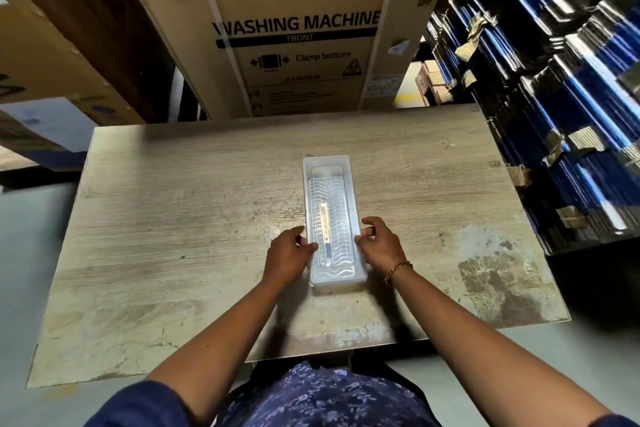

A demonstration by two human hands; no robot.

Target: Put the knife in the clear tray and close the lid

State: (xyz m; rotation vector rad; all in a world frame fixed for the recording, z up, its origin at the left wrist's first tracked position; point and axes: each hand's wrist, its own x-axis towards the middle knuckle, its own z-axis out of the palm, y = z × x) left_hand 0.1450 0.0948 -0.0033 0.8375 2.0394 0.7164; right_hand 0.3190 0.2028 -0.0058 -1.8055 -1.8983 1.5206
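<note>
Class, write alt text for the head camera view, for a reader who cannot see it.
Two bare hands, left hand and right hand, press on the long sides of a clear tray with its lid on, a knife visible inside. The tray lies lengthwise on a worn wooden table, with a washing machine carton behind.

The desk (207,218) is evenly lit from above, and soft shadows are cast beneath the forearms. Strong wide-angle bending is seen at the edges, where the blue stacks (571,97) are smeared by blur.
</note>
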